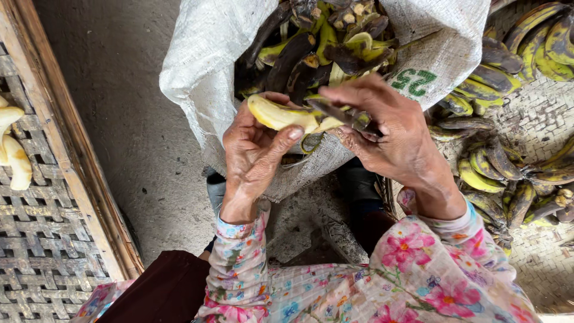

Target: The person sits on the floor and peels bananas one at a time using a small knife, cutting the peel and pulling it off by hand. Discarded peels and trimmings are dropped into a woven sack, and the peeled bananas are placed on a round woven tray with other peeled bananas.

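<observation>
Currently: left hand [254,152], grip closed around half-peeled banana [281,115], held above open sack [203,72] of dark peels [311,54]. Right hand [388,131], grip pinching loosened peel strip [344,113]; best pulled lengthwise, fruit held lightly. Unpeeled bananas [496,161] lie right; peeled ones [15,155] left on woven tray [42,239].

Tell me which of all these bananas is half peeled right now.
The banana held between the left hand and right hand, over the white sack: its pale flesh is bare at one end, unlike the others.
</observation>
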